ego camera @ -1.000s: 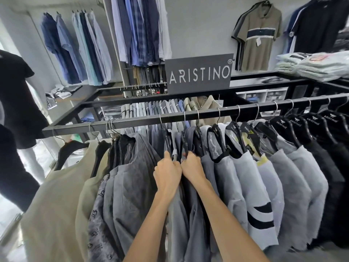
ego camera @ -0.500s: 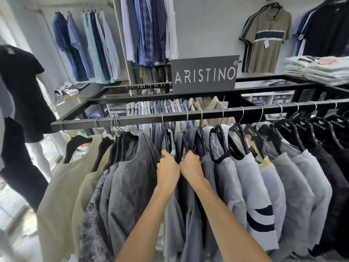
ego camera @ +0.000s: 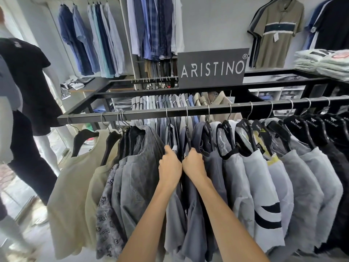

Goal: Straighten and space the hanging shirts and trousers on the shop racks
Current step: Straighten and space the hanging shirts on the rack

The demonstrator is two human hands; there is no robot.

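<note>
A black rack rail [ego camera: 151, 113] runs across the view with shirts on black hangers. Beige shirts [ego camera: 75, 186] hang at the left, then grey patterned shirts [ego camera: 136, 182], blue-grey shirts [ego camera: 213, 171] in the middle, light grey shirts [ego camera: 264, 186] and black ones [ego camera: 340, 167] at the right. My left hand [ego camera: 170, 165] is closed on the shoulder of a grey shirt. My right hand [ego camera: 193, 163] touches it knuckle to knuckle and grips the shoulder of the neighbouring blue-grey shirt. The fingers of both hands are buried in the fabric.
A brand sign [ego camera: 211, 68] stands on the rack top. Behind it a second rail carries folded trousers [ego camera: 162, 102]. Shirts hang on the wall [ego camera: 94, 38]; folded shirts [ego camera: 324, 61] lie stacked at right. A mannequin in black [ego camera: 28, 82] stands close on the left.
Both hands stay together on the same two shirts. My head has turned slightly left, so the whole rack sits further right in view.
</note>
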